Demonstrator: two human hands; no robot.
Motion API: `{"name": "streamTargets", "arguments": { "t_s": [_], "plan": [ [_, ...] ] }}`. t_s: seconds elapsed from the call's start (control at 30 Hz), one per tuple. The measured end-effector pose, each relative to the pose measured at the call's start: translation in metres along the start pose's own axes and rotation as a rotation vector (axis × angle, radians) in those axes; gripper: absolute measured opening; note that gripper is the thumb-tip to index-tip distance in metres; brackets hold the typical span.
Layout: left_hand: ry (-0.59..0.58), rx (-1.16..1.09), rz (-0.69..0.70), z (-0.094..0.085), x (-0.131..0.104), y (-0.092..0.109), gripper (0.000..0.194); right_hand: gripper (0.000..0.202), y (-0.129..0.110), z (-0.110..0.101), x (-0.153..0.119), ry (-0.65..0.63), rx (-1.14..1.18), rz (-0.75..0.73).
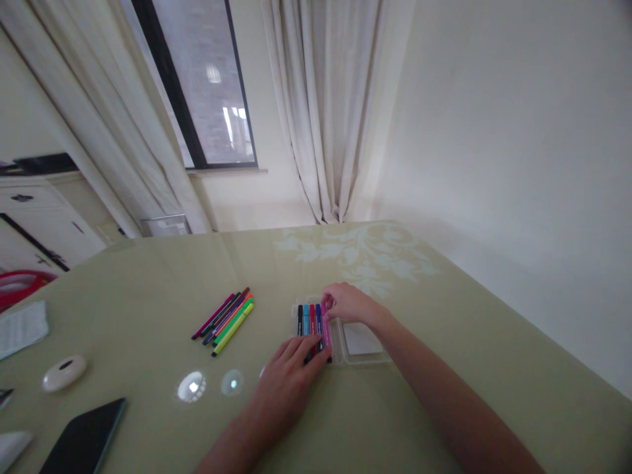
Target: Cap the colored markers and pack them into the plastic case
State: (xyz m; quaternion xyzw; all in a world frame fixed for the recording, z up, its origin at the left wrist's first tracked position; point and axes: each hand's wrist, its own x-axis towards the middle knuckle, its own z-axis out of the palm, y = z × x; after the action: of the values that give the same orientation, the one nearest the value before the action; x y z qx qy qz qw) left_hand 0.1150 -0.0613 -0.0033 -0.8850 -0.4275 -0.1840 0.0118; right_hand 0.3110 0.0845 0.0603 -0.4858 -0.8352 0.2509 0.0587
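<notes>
A clear plastic case (337,342) lies unfolded on the table, with a row of felt-tip markers (312,319) in its left half: black, light blue, red, dark blue and pink. My right hand (348,303) has its fingertips pinched at the far end of the pink marker (325,327), on the row's right side. Across the near ends of the row lies my left hand (291,378), fingers stretched out and thumb close to the pink marker's near end; it hides part of the markers. A white card (362,339) shows in the case's right half, partly behind my right forearm.
A loose bundle of markers (228,320) lies left of the case. Farther left are a white oval object (64,373), a dark flat tablet-like device (86,441) and a paper sheet (22,327). The wall (518,164) runs along the table's right edge.
</notes>
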Motion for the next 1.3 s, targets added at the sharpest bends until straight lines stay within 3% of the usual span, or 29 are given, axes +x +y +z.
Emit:
{"name": "streamTargets", "arguments": {
  "t_s": [0.1,0.2,0.3,0.4,0.57,0.7,0.83,1.07,1.3],
  "plan": [
    [0.049,-0.112,-0.015,-0.006,0.002,-0.006,0.056,0.029,0.001,-0.001,-0.001,-0.002,-0.015,-0.002],
    [0.178,-0.142,-0.205,-0.02,0.0,-0.028,0.033,0.026,0.003,-0.002,0.0,0.039,-0.025,-0.006],
    [0.265,0.116,-0.487,-0.038,-0.009,-0.06,0.027,0.018,0.005,-0.002,0.001,0.103,-0.006,-0.022],
    [0.17,0.378,-0.675,-0.05,-0.022,-0.085,0.022,0.015,0.004,-0.003,0.001,0.134,0.042,-0.033],
    [0.127,0.457,-0.67,-0.044,-0.031,-0.098,0.019,0.013,-0.004,-0.007,-0.004,0.159,0.107,-0.059],
    [0.133,0.34,-0.642,-0.029,-0.03,-0.104,0.023,0.014,-0.015,-0.014,-0.018,0.188,0.149,-0.114],
    [0.138,0.162,-0.662,-0.022,-0.02,-0.093,0.023,0.013,-0.024,-0.015,-0.034,0.25,0.251,-0.183],
    [0.376,-0.37,-0.598,-0.014,0.011,-0.029,0.025,0.027,-0.02,0.013,-0.031,0.21,0.635,-0.204],
    [0.47,-0.495,-0.595,-0.014,0.025,0.003,0.026,0.03,-0.018,0.01,-0.026,0.212,0.996,-0.141]
  ]
}}
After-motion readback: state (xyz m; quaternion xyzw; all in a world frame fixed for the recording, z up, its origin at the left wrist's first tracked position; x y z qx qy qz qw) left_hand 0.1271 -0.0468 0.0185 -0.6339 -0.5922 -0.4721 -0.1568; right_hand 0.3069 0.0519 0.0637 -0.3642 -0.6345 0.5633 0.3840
